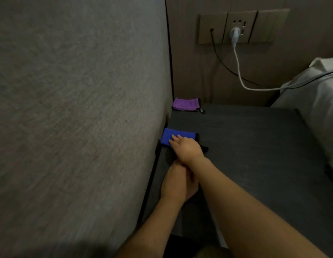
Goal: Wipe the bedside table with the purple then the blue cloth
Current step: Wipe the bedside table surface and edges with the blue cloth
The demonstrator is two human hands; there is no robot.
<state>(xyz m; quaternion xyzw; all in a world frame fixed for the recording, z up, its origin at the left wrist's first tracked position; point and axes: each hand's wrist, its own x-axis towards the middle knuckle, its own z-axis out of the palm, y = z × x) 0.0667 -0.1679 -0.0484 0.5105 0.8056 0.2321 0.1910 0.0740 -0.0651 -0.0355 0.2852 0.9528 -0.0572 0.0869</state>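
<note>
A folded blue cloth (170, 137) with black trim lies on the dark bedside table (255, 146), at its left edge against the wall. My right hand (186, 148) lies on the cloth's right half, fingers stretched over the top and pressing it down. A folded purple cloth (186, 104) sits apart in the table's back left corner, untouched. My left hand (177, 181) rests on the table nearer to me, just under my right wrist. It holds nothing that I can see, and its fingertips are partly hidden by the right forearm.
A grey textured wall (78, 118) runs close along the table's left side. Behind the table, a wall panel holds sockets (238, 27) with a white plug and cable (240, 75) and a black cable (220, 60). White bedding (318, 101) borders the table on the right.
</note>
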